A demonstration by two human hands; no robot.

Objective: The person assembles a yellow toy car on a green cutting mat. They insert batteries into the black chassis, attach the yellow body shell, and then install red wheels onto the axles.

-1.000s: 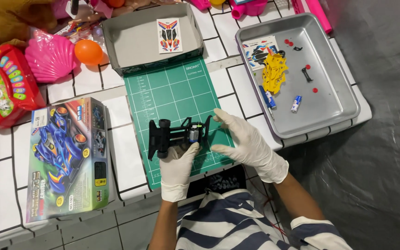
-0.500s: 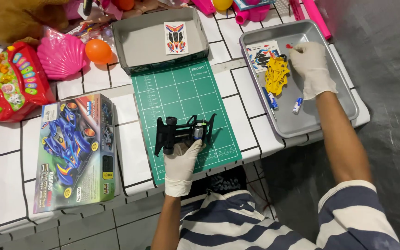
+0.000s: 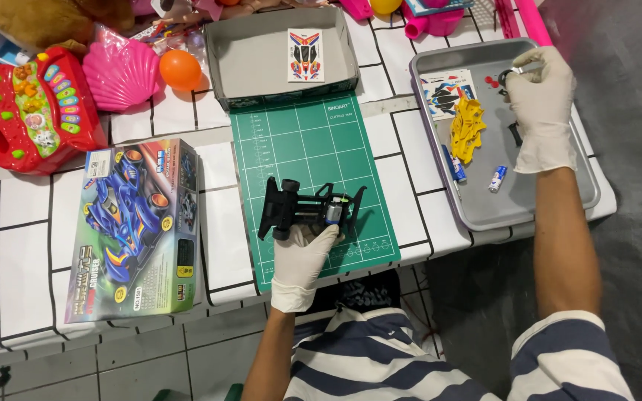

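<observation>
Holding a black toy-car chassis (image 3: 307, 209) — left hand (image 3: 302, 256) gripping it over the green cutting mat (image 3: 313, 148).
Right hand (image 3: 544, 104) pinches a small dark ring (image 3: 509, 73) above the metal tray (image 3: 477, 208) — yellow parts (image 3: 467, 128), sticker sheet (image 3: 443, 93); white tiled table (image 3: 31, 223).

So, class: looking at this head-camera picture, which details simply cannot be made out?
- Head view: the small dark part at the right hand is too small to identify.
- The left hand covers the underside of the black toy car chassis.
- The top edge cuts off the stuffed toy.

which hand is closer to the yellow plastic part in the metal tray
Right. The right hand is over the tray, just right of the yellow plastic part. The left hand holds the black chassis over the green mat.
</observation>
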